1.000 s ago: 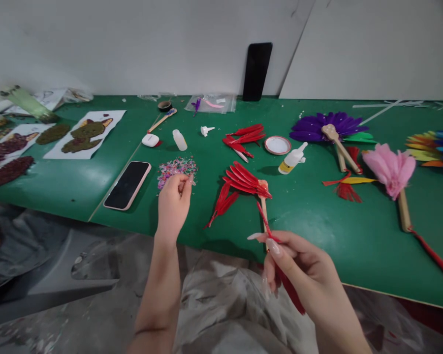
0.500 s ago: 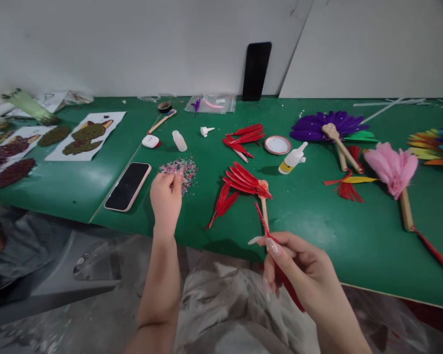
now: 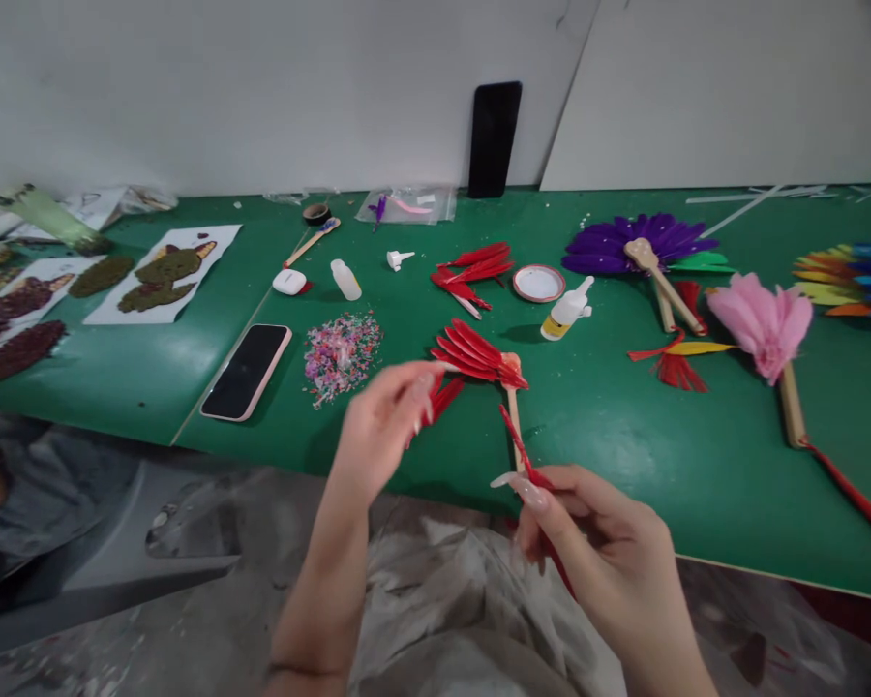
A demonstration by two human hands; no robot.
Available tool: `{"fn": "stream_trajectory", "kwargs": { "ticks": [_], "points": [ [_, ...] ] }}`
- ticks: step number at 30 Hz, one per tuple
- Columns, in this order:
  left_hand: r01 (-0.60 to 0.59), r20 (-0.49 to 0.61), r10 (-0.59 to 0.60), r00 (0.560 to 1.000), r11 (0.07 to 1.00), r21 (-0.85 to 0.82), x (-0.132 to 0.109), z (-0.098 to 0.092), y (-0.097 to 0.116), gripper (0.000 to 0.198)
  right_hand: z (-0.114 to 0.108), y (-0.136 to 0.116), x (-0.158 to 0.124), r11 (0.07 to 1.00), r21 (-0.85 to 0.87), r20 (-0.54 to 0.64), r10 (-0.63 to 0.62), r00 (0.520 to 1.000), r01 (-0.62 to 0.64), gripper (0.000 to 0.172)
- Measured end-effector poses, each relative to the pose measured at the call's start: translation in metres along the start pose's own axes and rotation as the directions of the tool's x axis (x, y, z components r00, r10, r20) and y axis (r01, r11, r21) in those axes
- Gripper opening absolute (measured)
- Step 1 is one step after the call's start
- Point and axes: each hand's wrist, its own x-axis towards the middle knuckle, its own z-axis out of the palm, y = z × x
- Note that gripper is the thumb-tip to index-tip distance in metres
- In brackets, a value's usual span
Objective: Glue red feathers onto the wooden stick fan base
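Note:
My right hand (image 3: 587, 528) pinches a red feather (image 3: 517, 440) by its stem, just in front of the green table's near edge. My left hand (image 3: 384, 426) hovers over that edge between the pile of coloured sequins (image 3: 341, 350) and a half-built red feather fan (image 3: 479, 353) on a wooden stick. Its fingertips are pinched together and blurred by motion; what they hold is too small to make out. Loose red feathers (image 3: 473, 266) lie further back.
A phone (image 3: 248, 371) lies left of the sequins. A glue bottle (image 3: 566, 310), a white lid (image 3: 539, 284), a purple fan (image 3: 643, 247), a pink fan (image 3: 765, 324) and a multicoloured fan (image 3: 849, 281) lie to the right. Moss pictures (image 3: 152, 276) lie far left. A black phone (image 3: 494, 138) leans on the wall.
My left hand has left the sequin pile and swung right and toward me, closer to the red fan and my right hand. My right hand has stayed with its feather.

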Motion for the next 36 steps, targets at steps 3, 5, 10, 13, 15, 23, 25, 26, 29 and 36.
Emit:
{"fn": "stream_trajectory", "kwargs": {
  "ticks": [3, 5, 10, 13, 15, 23, 25, 26, 29, 36],
  "points": [
    [0.206, 0.344, -0.097, 0.934, 0.933, -0.295, -0.019, 0.025, 0.022, 0.036, 0.001, 0.001, -0.002, 0.996, -0.071, -0.034, -0.052, 0.998, 0.050, 0.023],
    [0.338, 0.428, -0.153, 0.890, 0.854, -0.396, -0.026, 0.037, 0.030, 0.033, 0.000, 0.001, -0.003, 0.994, -0.088, -0.030, -0.063, 0.998, 0.060, 0.022],
    [0.493, 0.478, -0.239, 0.845, 0.694, -0.524, -0.029, 0.049, 0.029, 0.029, -0.004, 0.003, -0.006, 0.994, -0.089, -0.044, -0.072, 0.996, 0.068, 0.023],
    [0.541, 0.502, -0.272, 0.821, 0.650, -0.533, -0.030, 0.049, 0.028, 0.029, -0.005, 0.003, -0.008, 0.993, -0.098, -0.038, -0.074, 0.997, 0.070, 0.025],
    [0.571, 0.523, -0.290, 0.802, 0.630, -0.526, -0.031, 0.048, 0.029, 0.028, -0.005, 0.002, -0.009, 0.993, -0.086, -0.028, -0.080, 0.996, 0.077, 0.027],
    [0.569, 0.544, -0.249, 0.801, 0.599, -0.563, -0.034, 0.046, 0.036, 0.023, -0.005, -0.002, -0.013, 0.993, -0.062, -0.046, -0.099, 0.994, 0.096, 0.023],
    [0.564, 0.539, -0.249, 0.805, 0.606, -0.562, -0.035, 0.046, 0.037, 0.022, -0.005, -0.001, -0.013, 0.995, -0.058, -0.053, -0.085, 0.995, 0.082, 0.022],
    [0.562, 0.533, -0.255, 0.807, 0.609, -0.559, -0.036, 0.046, 0.037, 0.022, -0.005, -0.001, -0.013, 0.995, -0.065, -0.059, -0.082, 0.995, 0.079, 0.022],
    [0.552, 0.490, -0.287, 0.823, 0.607, -0.571, -0.038, 0.047, 0.038, 0.024, -0.005, 0.000, -0.013, 0.992, -0.099, -0.079, -0.090, 0.993, 0.083, 0.022],
    [0.515, 0.462, -0.266, 0.846, 0.629, -0.582, -0.038, 0.047, 0.041, 0.021, -0.005, 0.000, -0.017, 0.970, -0.175, -0.088, -0.187, 0.978, 0.170, 0.019]
  ]
}}
